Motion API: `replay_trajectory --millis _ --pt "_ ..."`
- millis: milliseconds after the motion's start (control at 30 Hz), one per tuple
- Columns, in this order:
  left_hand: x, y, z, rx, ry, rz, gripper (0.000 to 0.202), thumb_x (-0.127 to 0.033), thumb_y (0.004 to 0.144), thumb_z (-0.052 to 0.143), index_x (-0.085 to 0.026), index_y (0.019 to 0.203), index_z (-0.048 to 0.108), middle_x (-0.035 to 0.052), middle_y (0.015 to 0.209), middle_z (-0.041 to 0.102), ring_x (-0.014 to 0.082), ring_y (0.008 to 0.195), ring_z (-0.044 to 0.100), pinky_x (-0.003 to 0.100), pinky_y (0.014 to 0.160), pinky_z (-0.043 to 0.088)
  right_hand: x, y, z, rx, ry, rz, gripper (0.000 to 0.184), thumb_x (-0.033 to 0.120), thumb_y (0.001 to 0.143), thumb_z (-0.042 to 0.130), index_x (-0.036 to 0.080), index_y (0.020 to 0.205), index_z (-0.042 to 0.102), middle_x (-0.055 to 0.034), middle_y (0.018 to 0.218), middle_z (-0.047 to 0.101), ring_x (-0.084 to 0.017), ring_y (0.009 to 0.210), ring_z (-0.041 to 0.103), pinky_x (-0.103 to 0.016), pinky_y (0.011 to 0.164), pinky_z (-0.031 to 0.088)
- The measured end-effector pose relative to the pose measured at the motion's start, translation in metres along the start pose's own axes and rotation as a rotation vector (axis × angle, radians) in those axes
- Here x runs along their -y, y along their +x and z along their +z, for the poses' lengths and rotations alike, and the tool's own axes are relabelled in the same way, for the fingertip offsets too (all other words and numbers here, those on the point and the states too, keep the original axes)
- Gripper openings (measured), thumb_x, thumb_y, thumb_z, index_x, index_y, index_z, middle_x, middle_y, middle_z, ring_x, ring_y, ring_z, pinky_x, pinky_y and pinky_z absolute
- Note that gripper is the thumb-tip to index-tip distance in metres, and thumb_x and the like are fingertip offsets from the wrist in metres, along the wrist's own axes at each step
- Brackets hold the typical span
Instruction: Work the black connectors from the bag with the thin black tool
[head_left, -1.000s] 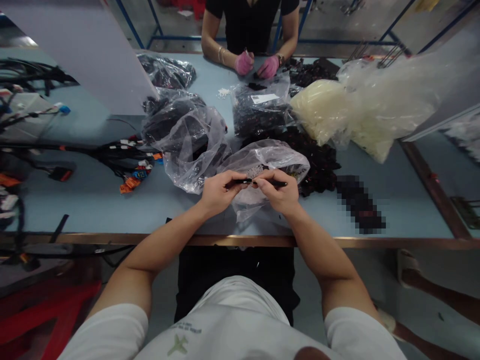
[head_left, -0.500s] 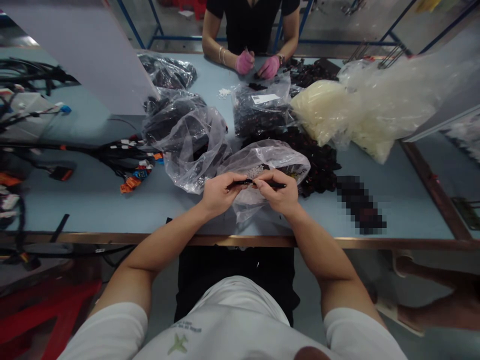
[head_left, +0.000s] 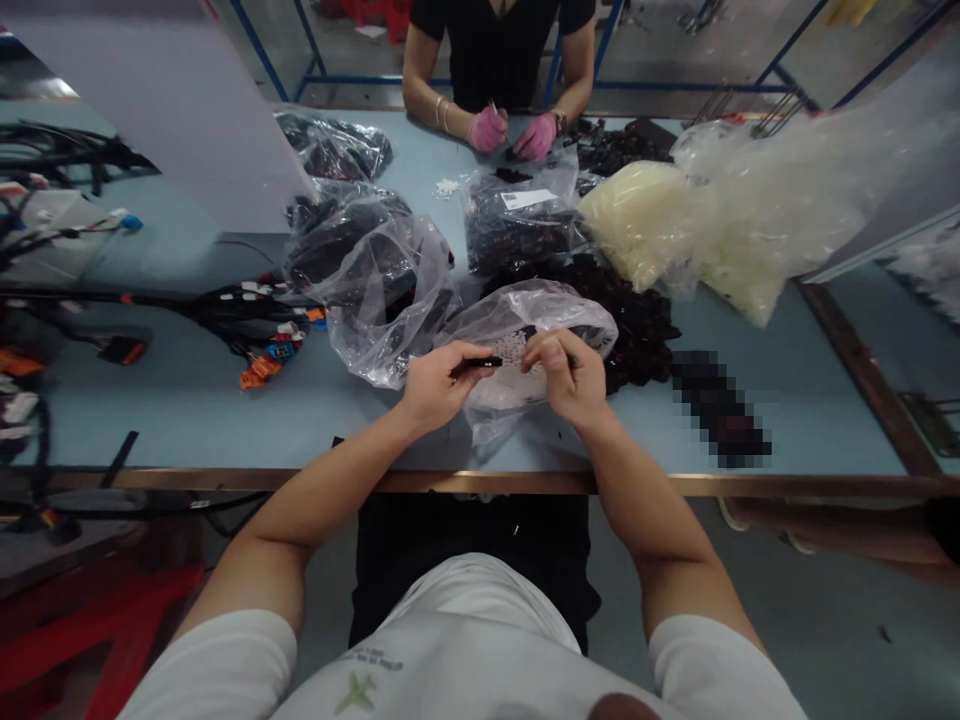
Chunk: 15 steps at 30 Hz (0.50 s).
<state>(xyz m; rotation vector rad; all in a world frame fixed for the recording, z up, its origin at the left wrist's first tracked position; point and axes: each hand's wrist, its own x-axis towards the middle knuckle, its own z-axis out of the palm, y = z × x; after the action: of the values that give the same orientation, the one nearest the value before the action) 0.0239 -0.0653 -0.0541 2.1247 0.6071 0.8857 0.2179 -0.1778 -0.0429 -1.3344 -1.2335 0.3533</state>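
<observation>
left hand (head_left: 436, 385): pinching black part (head_left: 487, 362) | right hand (head_left: 574, 380): curled, just beside

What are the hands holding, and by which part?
Left hand: small black part, pinched behind its exposed tip. Right hand: mostly hidden dark item; gripped part cannot be told.

A black cable harness (head_left: 187, 303) with orange connectors (head_left: 260, 372) lies across the table (head_left: 225, 430) at left; a pale yellow bag (head_left: 637, 215) sits at right.

Small black part (head_left: 487, 362), roughly level
</observation>
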Motion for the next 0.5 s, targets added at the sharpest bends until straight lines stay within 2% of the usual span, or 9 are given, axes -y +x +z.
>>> replay_trajectory --millis 133,233,333,433,467,500 --pt "0.001 0.0 0.0 0.016 0.003 -0.003 0.023 -0.039 0.097 0.077 -0.023 0.113 0.079 0.0054 0.102 0.086 0.0188 0.083 0.082 0.029 0.079 0.067 -0.009 0.002 0.003 0.168 -0.148 -0.089 0.027 0.053 0.099 0.07 0.029 0.104 0.08 -0.0046 0.093 0.081 -0.022 0.086 0.072 -0.038 0.086 0.059" --pt "0.003 -0.001 -0.001 0.042 -0.007 -0.001 0.023 -0.036 0.098 0.075 -0.023 0.116 0.077 0.0054 0.105 0.086 0.0182 0.084 0.083 0.029 0.081 0.068 -0.012 0.002 0.006 0.243 -0.155 -0.138 0.019 0.041 0.096 0.076 0.031 0.111 0.081 -0.0041 0.099 0.083 -0.021 0.087 0.073 -0.037 0.085 0.06" --pt "0.005 -0.003 -0.004 0.112 -0.105 0.006 0.034 -0.041 0.098 0.075 -0.022 0.126 0.071 0.0085 0.115 0.085 0.0206 0.096 0.085 0.031 0.088 0.07 -0.006 0.003 -0.004 0.282 -0.149 -0.176 0.015 0.037 0.095 0.075 0.031 0.107 0.082 -0.0028 0.091 0.081 -0.02 0.08 0.071 -0.035 0.077 0.059" --pt "0.004 -0.004 -0.009 0.184 -0.217 0.005 0.046 -0.047 0.098 0.076 -0.021 0.135 0.065 0.0121 0.121 0.083 0.0229 0.102 0.085 0.032 0.091 0.071 0.001 0.004 -0.029 0.323 -0.021 -0.224 0.015 0.044 0.093 0.076 0.03 0.097 0.082 -0.0017 0.079 0.077 -0.019 0.068 0.067 -0.035 0.067 0.055" --pt "0.003 -0.004 -0.011 0.184 -0.231 -0.003 0.047 -0.048 0.099 0.075 -0.021 0.135 0.064 0.0127 0.12 0.084 0.0234 0.102 0.085 0.032 0.09 0.071 0.001 0.004 -0.039 0.283 0.029 -0.198 0.022 0.05 0.092 0.076 0.029 0.093 0.081 -0.002 0.077 0.075 -0.019 0.067 0.066 -0.037 0.066 0.054" --pt "0.003 -0.003 -0.013 0.173 -0.233 -0.014 0.046 -0.049 0.099 0.074 -0.02 0.134 0.064 0.0128 0.118 0.084 0.0237 0.101 0.085 0.032 0.088 0.072 -0.001 0.005 -0.048 0.175 0.054 -0.142 0.031 0.059 0.09 0.075 0.029 0.088 0.08 -0.0025 0.075 0.072 -0.02 0.067 0.065 -0.038 0.067 0.054"
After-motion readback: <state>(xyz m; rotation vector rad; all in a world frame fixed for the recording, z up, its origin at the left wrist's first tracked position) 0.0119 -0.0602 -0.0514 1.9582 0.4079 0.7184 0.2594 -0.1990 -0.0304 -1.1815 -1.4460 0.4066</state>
